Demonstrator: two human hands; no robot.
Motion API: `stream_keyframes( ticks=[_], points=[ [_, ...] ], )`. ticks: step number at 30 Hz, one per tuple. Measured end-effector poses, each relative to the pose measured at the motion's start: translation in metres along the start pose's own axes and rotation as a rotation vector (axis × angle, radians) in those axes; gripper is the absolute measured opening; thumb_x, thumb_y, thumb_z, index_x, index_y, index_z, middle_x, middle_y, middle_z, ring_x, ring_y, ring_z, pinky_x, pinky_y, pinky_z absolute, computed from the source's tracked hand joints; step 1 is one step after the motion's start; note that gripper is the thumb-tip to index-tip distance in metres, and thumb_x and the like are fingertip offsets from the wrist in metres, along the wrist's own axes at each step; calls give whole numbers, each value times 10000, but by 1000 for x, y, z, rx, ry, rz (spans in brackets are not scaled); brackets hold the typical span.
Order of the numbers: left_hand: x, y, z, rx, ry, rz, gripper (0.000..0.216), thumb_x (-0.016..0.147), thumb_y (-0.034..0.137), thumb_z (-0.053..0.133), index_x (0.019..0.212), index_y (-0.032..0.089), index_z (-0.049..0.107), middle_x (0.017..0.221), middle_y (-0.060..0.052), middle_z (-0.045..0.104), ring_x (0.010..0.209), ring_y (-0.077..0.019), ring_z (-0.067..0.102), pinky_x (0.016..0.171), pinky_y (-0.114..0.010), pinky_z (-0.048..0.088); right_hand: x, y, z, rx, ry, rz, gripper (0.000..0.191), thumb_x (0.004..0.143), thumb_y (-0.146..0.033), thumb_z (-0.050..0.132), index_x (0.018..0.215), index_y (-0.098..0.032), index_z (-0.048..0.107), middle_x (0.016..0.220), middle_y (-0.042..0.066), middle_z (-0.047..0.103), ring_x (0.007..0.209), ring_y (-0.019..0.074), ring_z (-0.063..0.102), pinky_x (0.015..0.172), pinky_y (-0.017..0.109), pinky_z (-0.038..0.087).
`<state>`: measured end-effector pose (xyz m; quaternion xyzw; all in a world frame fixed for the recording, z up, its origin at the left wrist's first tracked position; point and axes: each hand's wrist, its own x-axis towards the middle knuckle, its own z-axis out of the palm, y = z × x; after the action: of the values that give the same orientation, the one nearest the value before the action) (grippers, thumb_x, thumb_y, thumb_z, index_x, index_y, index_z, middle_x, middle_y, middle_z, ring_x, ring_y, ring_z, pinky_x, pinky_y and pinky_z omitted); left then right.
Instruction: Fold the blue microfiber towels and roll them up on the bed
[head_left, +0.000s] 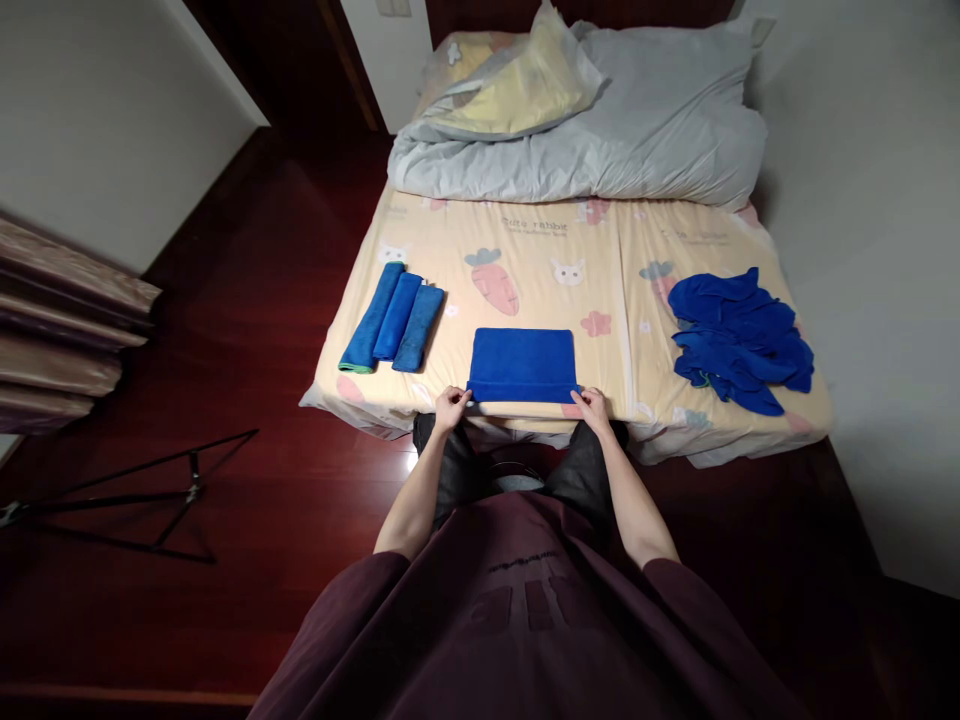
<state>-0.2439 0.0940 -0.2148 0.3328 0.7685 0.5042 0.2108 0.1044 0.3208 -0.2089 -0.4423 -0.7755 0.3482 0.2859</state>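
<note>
A blue towel (522, 362) lies flat at the near edge of the bed (525, 280), its near edge turned up in a small roll. My left hand (452, 407) pinches the roll's left end. My right hand (592, 408) pinches its right end. Both hands have fingers curled on the cloth.
Three rolled blue towels (394, 318) lie side by side at the bed's left. A loose heap of blue towels (739, 340) sits at the right. A grey duvet (600, 130) and a pillow fill the far end. A black tripod (135, 495) lies on the dark wooden floor at left.
</note>
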Motion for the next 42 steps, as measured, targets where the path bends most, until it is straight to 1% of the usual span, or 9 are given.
stream_keyframes(
  ticks=[8, 21, 26, 30, 33, 35, 37, 39, 42],
  points=[
    [-1, -6, 3, -18, 15, 5, 312, 813, 409, 698, 613, 220, 553, 717, -12, 580, 688, -159, 576, 708, -306, 503, -2, -1, 1, -4, -2, -18, 582, 887, -700, 570, 518, -258, 486, 616, 11, 494, 660, 204, 510, 731, 367, 455],
    [-4, -9, 2, 4, 55, 65, 261, 796, 425, 759, 688, 208, 662, 792, -36, 623, 723, -169, 605, 714, -318, 513, -4, -1, 4, -53, 41, -22, 522, 876, -623, 603, 513, -265, 490, 620, 26, 526, 680, 215, 528, 755, 377, 476],
    [-6, -10, 4, -28, 77, 33, 227, 802, 388, 761, 895, 196, 684, 885, -46, 663, 721, -155, 603, 712, -306, 527, -7, -4, 6, -77, 68, -15, 476, 858, -599, 644, 545, -265, 517, 641, 24, 529, 696, 215, 528, 738, 365, 485],
    [-7, -3, 3, 29, 82, 51, 249, 823, 352, 741, 999, 190, 673, 993, -73, 666, 776, -161, 613, 746, -310, 547, -10, -6, 8, -57, 112, 28, 354, 820, -511, 717, 640, -251, 558, 716, 29, 562, 690, 203, 539, 717, 353, 499],
    [-10, 3, 2, 71, 44, 169, 262, 893, 359, 678, 1086, 185, 713, 1195, -125, 626, 957, -206, 649, 867, -356, 571, -14, -7, 8, -70, 131, 109, 292, 802, -481, 747, 878, -231, 616, 782, 22, 580, 705, 205, 540, 747, 352, 511],
    [-12, 5, 3, 85, 22, 237, 328, 946, 372, 621, 1205, 193, 714, 1370, -153, 549, 1106, -242, 636, 973, -402, 560, -17, -10, 9, -84, 139, 106, 340, 834, -464, 719, 1050, -221, 617, 895, 48, 607, 758, 216, 553, 797, 364, 523],
    [-14, 5, 5, 123, 15, 262, 365, 980, 380, 576, 1270, 202, 708, 1467, -161, 480, 1198, -271, 605, 1054, -453, 530, -22, -14, 12, -86, 137, 30, 307, 895, -413, 650, 1131, -218, 626, 1073, 99, 612, 876, 232, 585, 873, 376, 532],
    [-14, 4, 6, 169, 7, 271, 373, 1003, 385, 537, 1273, 202, 718, 1470, -167, 476, 1236, -293, 581, 1106, -496, 496, -27, -19, 15, -98, 122, -68, 250, 950, -335, 563, 1143, -216, 667, 1217, 133, 586, 1031, 248, 601, 956, 383, 526],
    [-15, 0, 5, 229, -45, 309, 414, 1034, 397, 471, 1312, 203, 708, 1437, -171, 507, 1286, -310, 544, 1159, -526, 446, -33, -25, 19, -203, 115, -159, 309, 984, -238, 480, 1150, -230, 740, 1278, 135, 601, 1218, 274, 561, 1095, 434, 459]
  ],
)
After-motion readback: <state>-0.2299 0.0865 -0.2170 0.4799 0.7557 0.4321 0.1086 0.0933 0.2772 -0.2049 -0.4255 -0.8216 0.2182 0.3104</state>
